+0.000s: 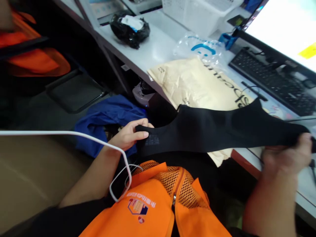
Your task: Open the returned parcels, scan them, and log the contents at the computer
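A smooth black seamless bra [209, 128] is stretched out sideways in front of me, above my lap and the desk edge. My left hand [132, 133] pinches its left end between thumb and fingers, beside small printed text on the cloth. At the far right, my right hand [291, 151] is closed around the other end; it is blurred by motion. Behind the bra, a cream mailing bag [187, 79] with black lettering lies on the desk, partly covered by it.
On the desk [160, 29] are a black plastic bag [129, 31], clear plastic packaging [197, 49], a white bin [197, 14], a keyboard [271, 79] and a monitor [286, 29]. A white cable [74, 133] crosses near my left arm. Blue cloth [106, 115] hangs below, near an orange chair [37, 59].
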Motion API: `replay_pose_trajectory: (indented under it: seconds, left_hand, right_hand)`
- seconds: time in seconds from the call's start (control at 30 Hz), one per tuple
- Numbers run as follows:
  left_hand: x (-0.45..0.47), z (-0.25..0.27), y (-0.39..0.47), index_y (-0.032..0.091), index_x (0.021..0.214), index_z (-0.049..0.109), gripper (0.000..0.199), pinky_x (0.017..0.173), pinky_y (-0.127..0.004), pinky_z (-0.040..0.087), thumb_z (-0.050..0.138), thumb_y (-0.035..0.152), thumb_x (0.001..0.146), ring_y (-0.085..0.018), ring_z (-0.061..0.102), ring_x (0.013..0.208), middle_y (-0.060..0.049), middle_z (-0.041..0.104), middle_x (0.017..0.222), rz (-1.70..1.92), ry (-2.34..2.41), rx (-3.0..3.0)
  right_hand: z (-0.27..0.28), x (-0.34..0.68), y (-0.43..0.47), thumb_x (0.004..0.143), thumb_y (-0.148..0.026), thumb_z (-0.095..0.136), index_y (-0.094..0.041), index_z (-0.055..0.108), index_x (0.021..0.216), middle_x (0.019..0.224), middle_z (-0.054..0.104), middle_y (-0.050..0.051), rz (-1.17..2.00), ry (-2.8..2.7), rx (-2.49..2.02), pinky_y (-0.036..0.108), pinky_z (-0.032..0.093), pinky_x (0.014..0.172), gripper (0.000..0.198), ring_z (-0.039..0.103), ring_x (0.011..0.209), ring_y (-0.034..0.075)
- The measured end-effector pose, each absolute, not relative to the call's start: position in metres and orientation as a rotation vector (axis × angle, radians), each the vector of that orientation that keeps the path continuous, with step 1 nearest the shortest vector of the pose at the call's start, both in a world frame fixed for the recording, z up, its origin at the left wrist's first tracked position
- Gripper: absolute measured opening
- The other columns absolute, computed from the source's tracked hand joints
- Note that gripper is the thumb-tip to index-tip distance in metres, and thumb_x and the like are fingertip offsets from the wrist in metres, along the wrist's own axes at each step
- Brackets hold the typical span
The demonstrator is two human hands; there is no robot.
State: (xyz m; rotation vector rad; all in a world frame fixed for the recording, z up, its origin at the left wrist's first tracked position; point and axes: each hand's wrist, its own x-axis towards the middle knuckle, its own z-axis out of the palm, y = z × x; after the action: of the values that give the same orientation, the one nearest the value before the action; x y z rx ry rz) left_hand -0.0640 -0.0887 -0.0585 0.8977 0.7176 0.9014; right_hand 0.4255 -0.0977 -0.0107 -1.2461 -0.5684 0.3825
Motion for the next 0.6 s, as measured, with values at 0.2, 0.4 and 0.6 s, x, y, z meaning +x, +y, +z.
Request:
replay_pose_trajectory:
  seconds: [0.2,0.4,0.6]
  left_hand:
    - [-0.058,-0.075,-0.081,0.018,0.092,0.065,0.049,0.064,-0.022,0.054,0.099,0.047,0.072,-0.017,0.067,0.075,-0.005,0.076,0.096,0.736,0.897,0.885]
    - [-0.046,-0.082,-0.082,0.022,0.138,0.069,0.085,0.079,-0.030,0.062,0.101,0.054,0.066,-0.029,0.079,0.094,-0.012,0.083,0.104,0.621,0.854,0.825]
    - [-0.014,-0.077,-0.081,0.014,0.117,0.079,0.078,0.071,-0.029,0.060,0.090,0.074,0.070,-0.031,0.079,0.087,-0.016,0.082,0.094,0.631,0.672,0.908]
  right_hand:
    - [-0.023,0.428,-0.094,0.087,-0.033,0.080,-0.021,0.071,0.100,0.122,0.074,0.010,0.260,-0.384,-1.299,0.039,0.069,0.085,0.020,0.074,0.117,0.029]
    - [-0.024,0.421,-0.099,0.063,-0.045,0.096,-0.016,0.069,0.105,0.104,0.072,0.008,0.365,-0.501,-1.246,0.042,0.070,0.075,0.058,0.075,0.096,0.028]
    - [-0.016,0.409,-0.104,0.061,-0.042,0.100,-0.015,0.067,0.116,0.091,0.068,0.001,0.615,-0.701,-1.333,0.019,0.043,0.039,0.070,0.056,0.056,0.011]
